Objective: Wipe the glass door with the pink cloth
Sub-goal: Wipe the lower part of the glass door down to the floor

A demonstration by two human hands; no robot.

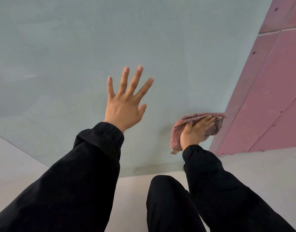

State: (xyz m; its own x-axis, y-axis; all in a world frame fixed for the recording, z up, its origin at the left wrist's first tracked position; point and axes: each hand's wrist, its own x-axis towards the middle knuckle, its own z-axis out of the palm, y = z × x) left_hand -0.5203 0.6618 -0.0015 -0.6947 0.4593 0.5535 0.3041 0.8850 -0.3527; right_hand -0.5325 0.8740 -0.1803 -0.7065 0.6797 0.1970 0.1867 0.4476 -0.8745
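The frosted grey-green glass door (110, 39) fills most of the view. My left hand (125, 104) is spread wide with straight fingers in front of the glass near its middle; whether it touches the pane I cannot tell. My right hand (196, 130) presses the folded pink cloth (176, 133) flat against the lower right part of the glass, close to the door's right edge, with the fingers straight on top of the cloth. Both arms wear black sleeves.
A pink tiled wall (269, 97) adjoins the door on the right. Pale floor (18, 164) runs along the door's bottom edge. My knee in black trousers (167, 198) is bent just below the door.
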